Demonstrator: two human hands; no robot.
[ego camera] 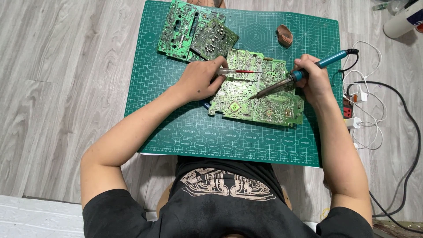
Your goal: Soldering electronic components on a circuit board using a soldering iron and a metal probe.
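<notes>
Mid-frame on the green mat [176, 132], your right hand [313, 81] grips the soldering iron [296, 77], tip touching the circuit board [257, 90], while your left hand [200, 79] pinches a red-tipped screwdriver [235, 71]; soldering looks underway, not finished.

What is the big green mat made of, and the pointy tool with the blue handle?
The green cutting mat looks like matte, rubbery plastic: flat, dull, printed with white grid lines. The soldering iron in the right hand seems to have a grey metal shaft, dull and slightly shiny, and a smooth blue plastic handle. The circuit board under its tip looks like stiff green-coated board.
</notes>
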